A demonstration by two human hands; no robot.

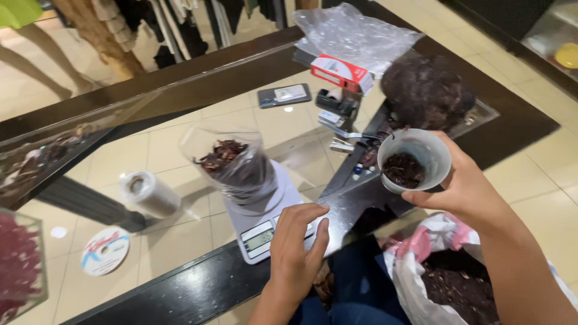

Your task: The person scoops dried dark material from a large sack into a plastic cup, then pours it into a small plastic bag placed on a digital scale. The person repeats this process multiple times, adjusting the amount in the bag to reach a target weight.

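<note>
Your right hand (466, 189) holds a small pale plastic cup (414, 159) up over the right edge of the glass worktop (180, 150). Your fingers wrap around its far side and your thumb presses against the near rim, so the cup sits pinched between them, tilted slightly toward the scale. Inside lies a heap of dark, crinkled dried petals that fills the lower part of the cup.

Your left hand (295, 253) rests palm down at the front edge of the white digital scale (265, 225), fingers stretched out, close together and holding nothing, with the tips lying on the scale just beside its small display.

On the scale's platform stands a clear, thin plastic bag (232, 165), open at the top and partly filled with the same dark reddish dried petals. It is well apart from the cup, to its left.

Below your right forearm a large white and pink sack (421, 271) gapes open, showing a dark, crumbly mass of the dried material. A roll of clear bags (147, 192) lies on the glass to the left of the scale, smooth and cylindrical.
</note>
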